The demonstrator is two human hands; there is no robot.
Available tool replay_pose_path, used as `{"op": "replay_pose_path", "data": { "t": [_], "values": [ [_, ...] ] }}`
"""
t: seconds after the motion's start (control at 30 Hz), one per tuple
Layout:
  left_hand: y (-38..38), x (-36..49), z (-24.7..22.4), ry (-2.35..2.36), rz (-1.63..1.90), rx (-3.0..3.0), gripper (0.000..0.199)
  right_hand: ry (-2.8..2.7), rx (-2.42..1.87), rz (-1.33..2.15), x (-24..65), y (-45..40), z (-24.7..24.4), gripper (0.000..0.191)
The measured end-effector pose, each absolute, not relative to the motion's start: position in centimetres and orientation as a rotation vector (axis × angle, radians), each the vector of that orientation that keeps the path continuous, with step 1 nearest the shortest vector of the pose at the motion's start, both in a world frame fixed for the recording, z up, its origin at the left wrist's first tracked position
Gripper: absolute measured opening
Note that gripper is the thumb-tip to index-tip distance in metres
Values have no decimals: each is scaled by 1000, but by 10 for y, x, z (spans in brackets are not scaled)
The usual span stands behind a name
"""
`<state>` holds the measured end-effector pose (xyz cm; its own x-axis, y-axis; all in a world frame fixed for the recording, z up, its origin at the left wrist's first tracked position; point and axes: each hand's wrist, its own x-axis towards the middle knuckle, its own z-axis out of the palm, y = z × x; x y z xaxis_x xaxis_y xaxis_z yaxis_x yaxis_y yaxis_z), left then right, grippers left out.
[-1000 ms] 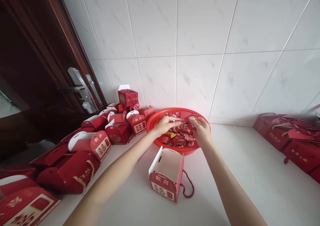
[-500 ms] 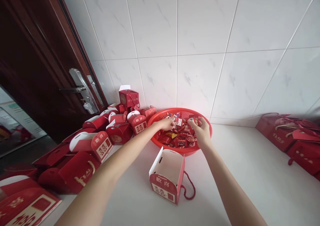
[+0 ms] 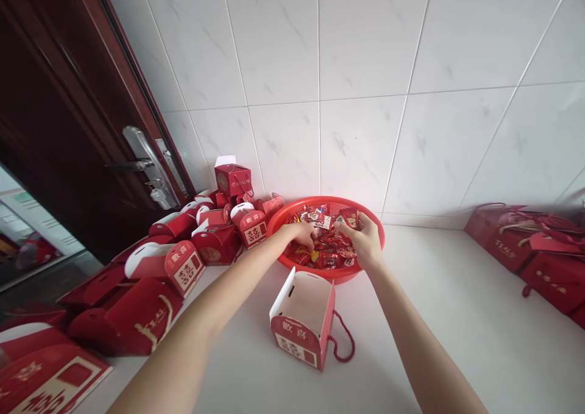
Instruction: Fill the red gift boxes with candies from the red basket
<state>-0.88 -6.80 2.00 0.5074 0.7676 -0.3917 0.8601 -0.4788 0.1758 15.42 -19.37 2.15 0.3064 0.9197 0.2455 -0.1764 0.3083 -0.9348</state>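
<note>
A red plastic basket [image 3: 381,234] stands by the wall, filled with small wrapped candies [image 3: 329,238], mostly red. My left hand [image 3: 304,234] reaches into its left side with fingers curled down among the candies; whatever they grip is hidden. At the right side, my right hand [image 3: 367,240] pinches a red candy packet [image 3: 350,217] between thumb and fingers. In front of the basket, between my forearms, sits an open red and white gift box [image 3: 305,298] with a red rope handle [image 3: 346,341]. Its visible inside is pale and bare.
Many red gift boxes [image 3: 183,267] crowd the left of the white tabletop [image 3: 439,316], some stacked against the tiled wall [image 3: 356,139]. More red boxes [image 3: 525,261] with cords lie at the right. A dark wooden door [image 3: 82,97] with a metal handle is at far left.
My left fingers have curled and shifted slightly toward the front of the basket. My right hand has moved a little left, with the red packet now showing more clearly. The view has shifted slightly.
</note>
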Motion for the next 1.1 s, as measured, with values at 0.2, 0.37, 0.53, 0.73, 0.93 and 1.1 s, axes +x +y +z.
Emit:
{"op": "replay_pose_path", "data": {
  "t": [0.2,0.37,0.53,0.73,0.93,1.1],
  "values": [
    [-69,-4,15,1421,-385,2387,29,-964,-926,920,155,-192,19,40],
    [-68,-6,12,1396,-311,2454,26,-951,-915,996,155,-193,20,44],
    [-70,-6,11,1322,-304,2500,37,-902,-909,1057,156,-194,24,49],
    [-75,-4,13,1318,-326,2501,15,-874,-917,1060,157,-191,22,50],
    [-71,-9,12,1377,-282,2493,19,-881,-902,1066,157,-190,22,49],
    [-68,-11,9,1389,-222,2500,30,-872,-907,1065,156,-192,23,49]
  ]
}}
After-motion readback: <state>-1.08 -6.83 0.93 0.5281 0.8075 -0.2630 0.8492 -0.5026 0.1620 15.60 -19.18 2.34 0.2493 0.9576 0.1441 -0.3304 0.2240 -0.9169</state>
